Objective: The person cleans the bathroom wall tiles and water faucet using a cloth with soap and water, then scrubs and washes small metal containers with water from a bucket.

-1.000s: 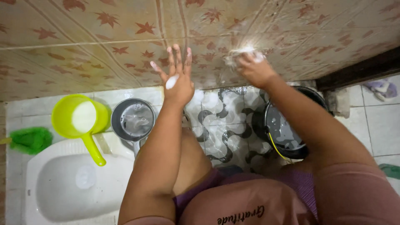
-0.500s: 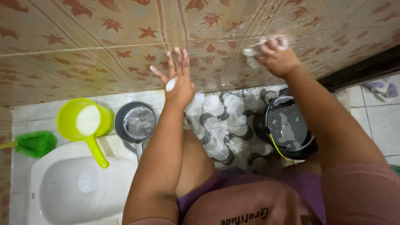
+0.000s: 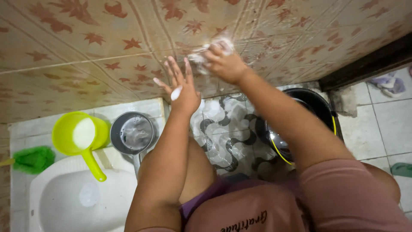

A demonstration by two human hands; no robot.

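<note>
Two hands on leaf-patterned wall tiles (image 3: pixel 107 51): left hand (image 3: pixel 182 88) spread flat, right hand (image 3: pixel 225 64) clutching sudsy cloth (image 3: pixel 206 51).

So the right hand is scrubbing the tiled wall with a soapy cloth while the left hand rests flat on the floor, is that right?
Not quite. In the head view the left hand is pressed flat on the tiled wall, not the floor. The right hand does scrub the wall with a soapy cloth.
</note>
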